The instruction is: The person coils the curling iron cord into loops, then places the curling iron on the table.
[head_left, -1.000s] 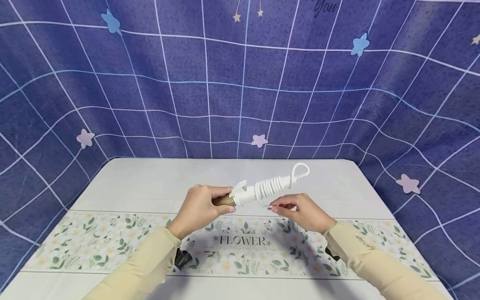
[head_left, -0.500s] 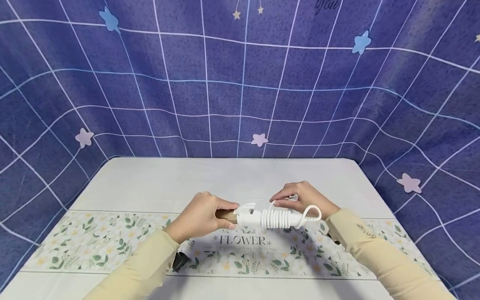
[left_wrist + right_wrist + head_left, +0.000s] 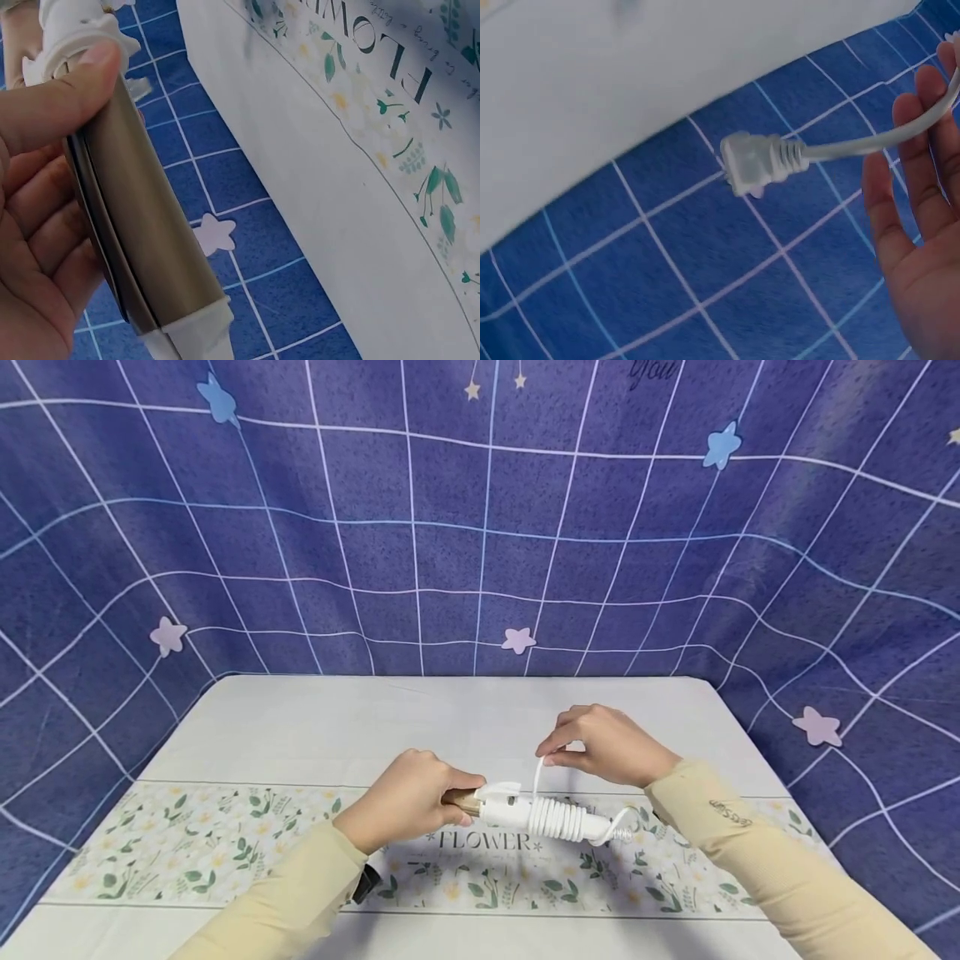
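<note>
A curling iron with a white handle lies across the middle of the head view, its handle end dipping slightly to the right. My left hand grips its brown-gold barrel, thumb close to the white collar. Several turns of white cord wrap the handle, with a small loop at its tail end. Beyond the handle, my right hand pinches the cord's free end between thumb and fingers, and the stretch down to the coils runs taut. In the right wrist view, the white plug sticks out past the fingers.
Under the hands is a white table with a flower-printed band lettered FLOWER. A blue gridded curtain with star shapes hangs behind the table and along both sides.
The curling iron has come lower and nearer, its handle end turning from tilted up to slightly down. My right hand has passed from the near side to above and beyond the handle, carrying the cord.
</note>
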A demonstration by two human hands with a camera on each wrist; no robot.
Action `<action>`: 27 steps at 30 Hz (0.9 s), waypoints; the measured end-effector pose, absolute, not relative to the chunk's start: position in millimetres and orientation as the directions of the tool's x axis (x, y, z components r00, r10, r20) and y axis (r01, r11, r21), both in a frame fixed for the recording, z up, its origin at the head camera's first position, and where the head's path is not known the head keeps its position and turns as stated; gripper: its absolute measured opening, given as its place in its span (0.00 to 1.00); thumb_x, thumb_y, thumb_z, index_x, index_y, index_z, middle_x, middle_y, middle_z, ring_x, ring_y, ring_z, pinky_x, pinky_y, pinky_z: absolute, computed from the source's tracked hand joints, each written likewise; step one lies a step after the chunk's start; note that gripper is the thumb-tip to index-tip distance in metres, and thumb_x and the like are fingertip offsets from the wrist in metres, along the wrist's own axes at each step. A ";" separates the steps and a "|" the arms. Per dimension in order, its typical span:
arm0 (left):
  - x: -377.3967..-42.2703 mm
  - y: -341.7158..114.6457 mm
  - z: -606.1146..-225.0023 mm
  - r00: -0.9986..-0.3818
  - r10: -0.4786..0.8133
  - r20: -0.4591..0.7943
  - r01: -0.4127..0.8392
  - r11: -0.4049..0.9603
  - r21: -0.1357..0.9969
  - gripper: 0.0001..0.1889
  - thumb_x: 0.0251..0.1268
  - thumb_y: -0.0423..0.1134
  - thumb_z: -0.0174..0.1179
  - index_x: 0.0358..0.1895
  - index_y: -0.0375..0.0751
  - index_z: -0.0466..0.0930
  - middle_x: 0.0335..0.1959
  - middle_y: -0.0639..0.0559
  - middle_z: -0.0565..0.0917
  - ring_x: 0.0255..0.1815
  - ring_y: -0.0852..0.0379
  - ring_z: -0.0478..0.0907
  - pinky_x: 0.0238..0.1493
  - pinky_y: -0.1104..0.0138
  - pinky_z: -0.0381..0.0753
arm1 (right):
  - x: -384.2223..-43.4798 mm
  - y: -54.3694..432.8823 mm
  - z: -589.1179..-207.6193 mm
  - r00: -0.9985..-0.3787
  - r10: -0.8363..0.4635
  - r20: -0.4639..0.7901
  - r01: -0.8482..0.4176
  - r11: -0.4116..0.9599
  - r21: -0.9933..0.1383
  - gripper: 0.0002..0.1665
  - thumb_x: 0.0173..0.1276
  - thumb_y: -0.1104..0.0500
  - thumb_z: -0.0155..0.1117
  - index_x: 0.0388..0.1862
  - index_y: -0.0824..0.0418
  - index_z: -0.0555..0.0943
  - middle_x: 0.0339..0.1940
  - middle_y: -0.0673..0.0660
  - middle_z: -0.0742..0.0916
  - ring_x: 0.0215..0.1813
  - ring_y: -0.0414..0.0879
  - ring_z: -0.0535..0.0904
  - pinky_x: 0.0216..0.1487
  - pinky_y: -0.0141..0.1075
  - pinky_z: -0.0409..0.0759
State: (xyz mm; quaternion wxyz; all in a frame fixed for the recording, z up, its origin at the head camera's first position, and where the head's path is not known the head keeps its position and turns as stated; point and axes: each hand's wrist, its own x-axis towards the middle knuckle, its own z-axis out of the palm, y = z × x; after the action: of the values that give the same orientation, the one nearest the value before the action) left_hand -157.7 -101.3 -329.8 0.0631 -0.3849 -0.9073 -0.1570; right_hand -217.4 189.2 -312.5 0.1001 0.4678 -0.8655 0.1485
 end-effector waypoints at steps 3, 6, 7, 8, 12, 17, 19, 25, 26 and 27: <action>-157.9 -98.6 -331.3 -0.697 0.677 0.238 0.718 0.659 0.226 0.22 0.51 0.42 0.79 0.51 0.41 0.90 0.29 0.56 0.90 0.21 0.70 0.77 0.34 0.62 0.81 | -215.0 182.9 -308.6 -0.498 -0.793 0.350 -0.858 0.510 -0.063 0.07 0.60 0.57 0.78 0.39 0.51 0.92 0.31 0.42 0.86 0.34 0.37 0.81 0.41 0.37 0.80; -158.0 -97.1 -334.3 -0.715 0.661 0.228 0.699 0.673 0.242 0.21 0.51 0.40 0.78 0.51 0.39 0.89 0.27 0.55 0.89 0.19 0.71 0.72 0.30 0.67 0.79 | -211.2 177.1 -306.7 -0.463 -0.804 0.372 -0.857 0.514 0.044 0.06 0.59 0.56 0.79 0.37 0.49 0.92 0.29 0.42 0.84 0.32 0.38 0.80 0.41 0.37 0.78; -158.1 -96.8 -335.6 -0.722 0.654 0.224 0.692 0.680 0.243 0.21 0.51 0.40 0.78 0.51 0.39 0.89 0.27 0.56 0.88 0.18 0.71 0.71 0.30 0.68 0.78 | -209.6 175.4 -306.1 -0.452 -0.807 0.379 -0.854 0.515 0.078 0.06 0.59 0.55 0.79 0.36 0.49 0.92 0.28 0.42 0.84 0.31 0.38 0.80 0.41 0.37 0.77; -158.3 -96.6 -336.8 -0.730 0.647 0.220 0.683 0.687 0.246 0.21 0.52 0.40 0.78 0.51 0.39 0.89 0.25 0.56 0.87 0.18 0.71 0.69 0.29 0.68 0.77 | -207.9 173.8 -305.6 -0.441 -0.810 0.387 -0.850 0.515 0.108 0.05 0.59 0.56 0.79 0.35 0.49 0.92 0.27 0.42 0.83 0.31 0.39 0.79 0.40 0.37 0.76; -160.0 -95.4 -341.8 -0.776 0.601 0.191 0.629 0.722 0.288 0.22 0.53 0.41 0.77 0.53 0.37 0.88 0.16 0.59 0.76 0.17 0.68 0.59 0.27 0.69 0.69 | -200.7 168.3 -303.3 -0.394 -0.819 0.418 -0.835 0.509 0.209 0.03 0.59 0.56 0.78 0.32 0.49 0.91 0.24 0.43 0.80 0.28 0.41 0.77 0.40 0.38 0.75; -163.2 -93.5 -347.0 -0.815 0.549 0.185 0.578 0.747 0.330 0.21 0.53 0.42 0.78 0.50 0.40 0.90 0.15 0.61 0.70 0.18 0.66 0.54 0.26 0.69 0.62 | -195.8 162.3 -301.7 -0.327 -0.838 0.437 -0.817 0.483 0.314 0.05 0.58 0.58 0.79 0.29 0.49 0.89 0.22 0.45 0.79 0.27 0.42 0.75 0.38 0.36 0.74; -164.2 -92.3 -348.2 -0.815 0.547 0.192 0.579 0.750 0.320 0.14 0.52 0.42 0.78 0.42 0.43 0.91 0.14 0.62 0.67 0.18 0.66 0.55 0.26 0.69 0.61 | -194.5 160.5 -301.4 -0.306 -0.846 0.436 -0.811 0.472 0.347 0.07 0.56 0.59 0.80 0.29 0.50 0.88 0.21 0.45 0.79 0.27 0.42 0.75 0.37 0.35 0.74; -164.8 -87.6 -350.5 -0.830 0.516 0.213 0.558 0.768 0.316 0.09 0.52 0.40 0.78 0.33 0.49 0.87 0.15 0.65 0.68 0.18 0.65 0.61 0.27 0.66 0.65 | -189.9 156.9 -301.6 -0.286 -0.863 0.415 -0.793 0.457 0.402 0.11 0.54 0.67 0.77 0.27 0.51 0.87 0.20 0.46 0.76 0.25 0.42 0.71 0.34 0.34 0.71; -164.6 -86.9 -350.8 -0.839 0.500 0.216 0.544 0.774 0.324 0.10 0.51 0.39 0.78 0.37 0.48 0.89 0.16 0.64 0.71 0.19 0.64 0.63 0.28 0.66 0.67 | -189.1 156.6 -301.6 -0.286 -0.865 0.413 -0.789 0.457 0.411 0.12 0.54 0.69 0.75 0.26 0.51 0.87 0.20 0.46 0.76 0.24 0.42 0.70 0.33 0.34 0.70; -164.3 -86.4 -350.9 -0.847 0.486 0.217 0.532 0.780 0.329 0.13 0.51 0.39 0.78 0.41 0.47 0.90 0.16 0.64 0.73 0.19 0.64 0.63 0.29 0.65 0.68 | -188.3 156.3 -301.3 -0.285 -0.866 0.410 -0.784 0.457 0.421 0.12 0.54 0.69 0.75 0.26 0.51 0.86 0.19 0.46 0.75 0.24 0.42 0.69 0.33 0.34 0.70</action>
State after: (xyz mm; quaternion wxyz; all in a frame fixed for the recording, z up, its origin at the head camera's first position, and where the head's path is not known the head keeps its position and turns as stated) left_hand -164.3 -86.4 -350.9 0.0599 -0.2703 -0.9416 -0.1919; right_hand -188.3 156.3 -301.3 0.3010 0.5166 -0.7987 -0.0687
